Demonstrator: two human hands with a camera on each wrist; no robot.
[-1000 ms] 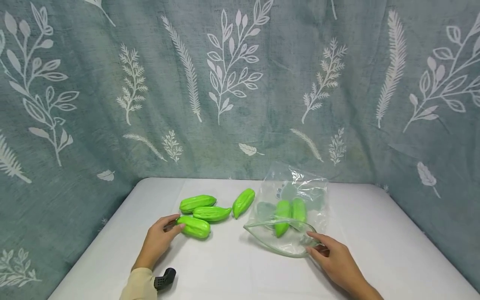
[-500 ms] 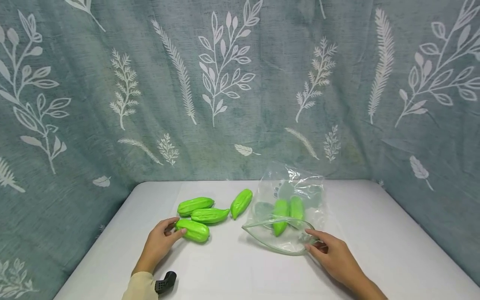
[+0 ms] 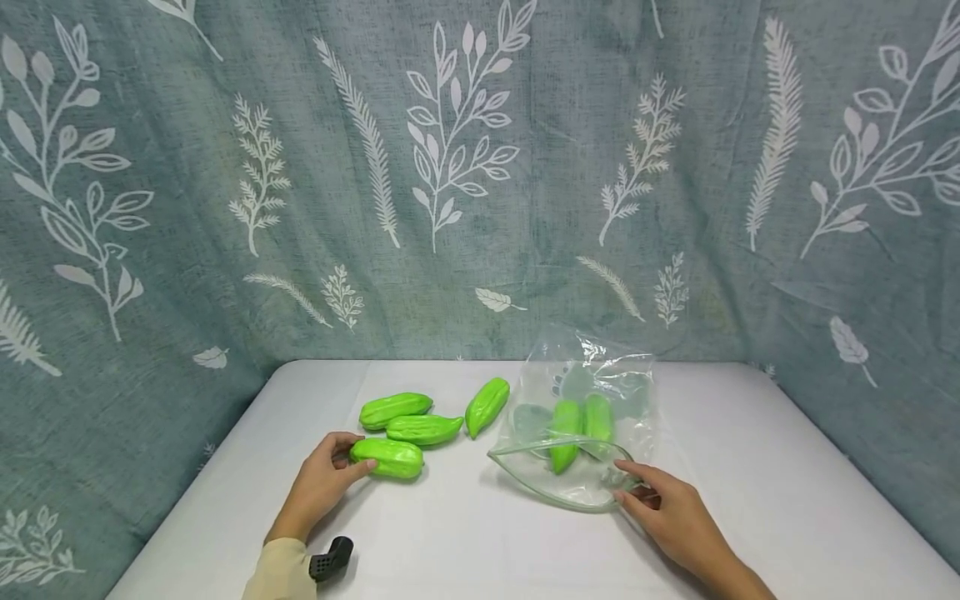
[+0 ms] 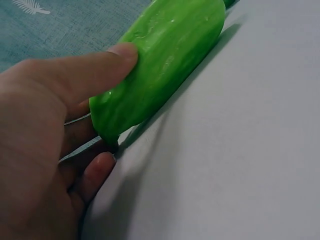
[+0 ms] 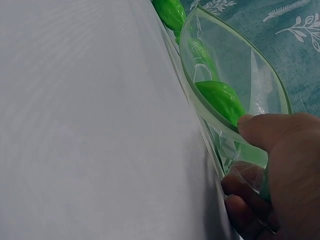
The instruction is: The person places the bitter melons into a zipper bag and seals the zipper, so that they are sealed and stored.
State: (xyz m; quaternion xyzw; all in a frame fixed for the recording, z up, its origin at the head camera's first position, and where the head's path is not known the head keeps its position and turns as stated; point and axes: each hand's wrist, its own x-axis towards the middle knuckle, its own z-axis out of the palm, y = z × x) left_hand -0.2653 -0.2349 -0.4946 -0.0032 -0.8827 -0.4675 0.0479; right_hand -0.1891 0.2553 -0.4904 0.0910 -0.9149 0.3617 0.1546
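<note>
My left hand (image 3: 318, 483) holds one end of a bright green ridged gourd (image 3: 388, 458), thumb on the near side and fingers behind it. In the left wrist view the thumb presses on the gourd (image 4: 160, 65), which lies close over the white table. My right hand (image 3: 671, 517) pinches the right corner of a clear zip bag's (image 3: 540, 493) mouth, thumb against the rim, as the right wrist view shows. The bag's mouth gapes toward me. Inside the bag are two more green gourds (image 3: 564, 425), side by side.
Behind the held gourd lie two loose green gourds, a rear one (image 3: 393, 408) and a front one (image 3: 425, 429). Another gourd (image 3: 487, 407) lies left of the bag. A patterned curtain (image 3: 480, 275) hangs around the white table (image 3: 465, 542).
The held gourd has turned slightly and lies more level across the head view, with the left hand shifted a little rightward. My right hand keeps its place at the bag's corner.
</note>
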